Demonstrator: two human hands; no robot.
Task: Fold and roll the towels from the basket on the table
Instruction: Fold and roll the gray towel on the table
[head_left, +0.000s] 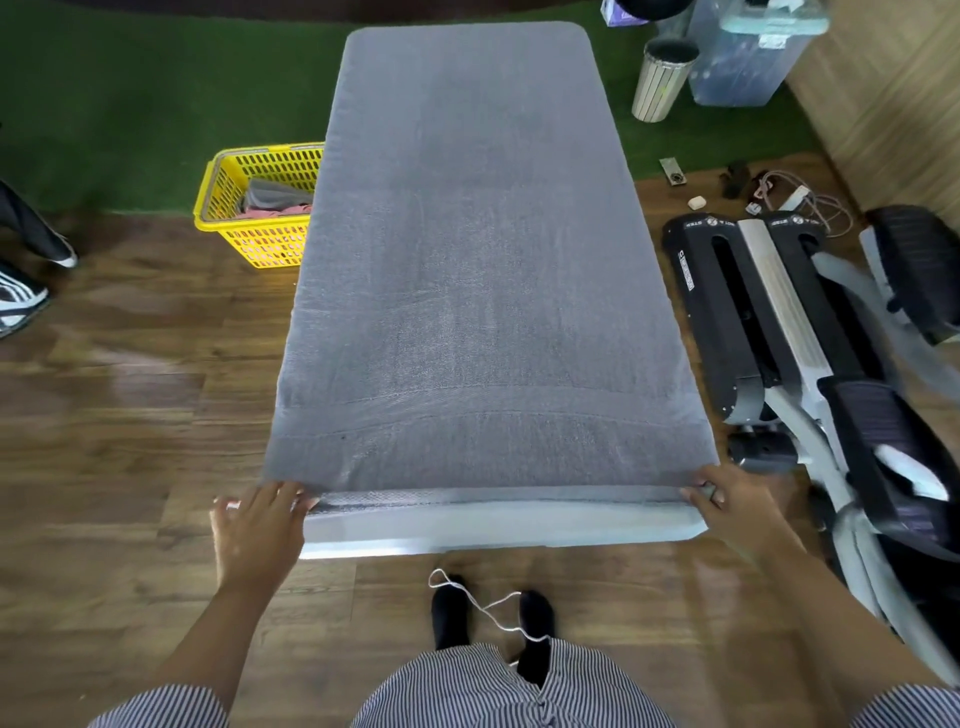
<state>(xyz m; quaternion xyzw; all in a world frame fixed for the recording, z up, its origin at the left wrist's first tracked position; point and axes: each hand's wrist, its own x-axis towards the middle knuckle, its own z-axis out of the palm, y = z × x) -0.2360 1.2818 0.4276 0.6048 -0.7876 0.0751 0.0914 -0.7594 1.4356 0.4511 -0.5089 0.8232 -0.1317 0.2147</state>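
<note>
A large grey towel (478, 270) lies spread flat over the whole table, reaching from its far end to the near edge. The table's pale front edge (498, 525) shows just below the towel's hem. My left hand (257, 525) is at the near left corner with fingers spread, fingertips touching the towel's corner. My right hand (732, 501) pinches the near right corner of the towel between thumb and fingers. A yellow basket (260, 208) stands on the floor left of the table, with grey and pink towels inside.
Black and grey exercise machine (810, 338) lies on the floor close to the table's right side. A ribbed bin (662, 78) and a plastic box (748, 57) stand at back right. Another person's shoes (21, 296) are at far left. My feet are below the table edge.
</note>
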